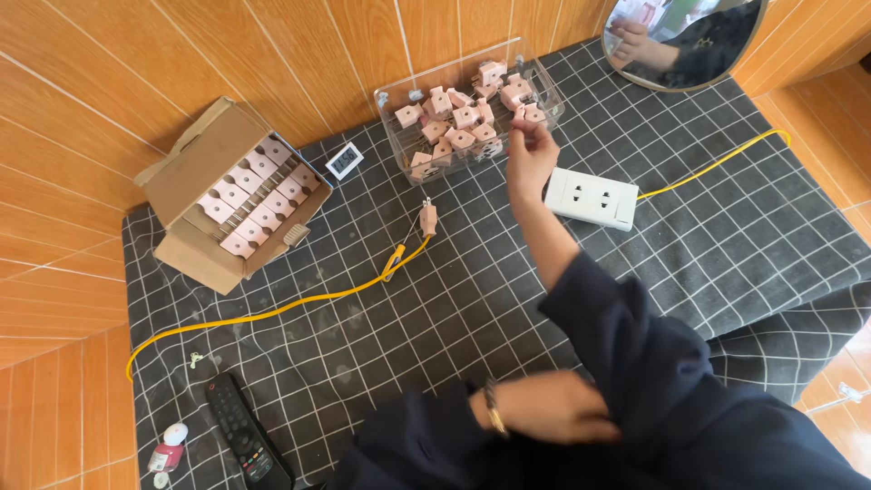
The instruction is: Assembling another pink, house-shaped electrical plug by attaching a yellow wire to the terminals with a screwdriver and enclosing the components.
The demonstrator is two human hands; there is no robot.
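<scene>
Starting at the far left, we've got an open brown cardboard box [231, 195] in the upper left of the frame, with pale pink plug adapters lined up in neat rows inside. Just right of it sits a small white digital display [344, 161]. Bottom left has a black remote control [247, 437], and a long yellow cable [299, 302] runs across the dark grid-pattern cloth [381, 345] up to a pink plug [428, 219] near centre.

Top centre is the clear plastic bin [399, 145] full of loose pink adapters [461, 124], jumbled with no common long axis.

Our right hand [529, 154] is up at the bin's lower right edge, fingertips pinched on what looks like one small pink adapter [519, 115]; the fingers cover most of it, so we can't read which way it's pointing. The pile lies just up and left of those fingers, basically touching distance. This is clearly the nearer hand.

Our left hand [549, 408] is way down at bottom centre, loosely curled against the dark right sleeve, holding nothing we can see, well apart from the bin.

Just right of the raised hand lies a white twin-socket outlet block [592, 197], its long axis running left-right.
</scene>
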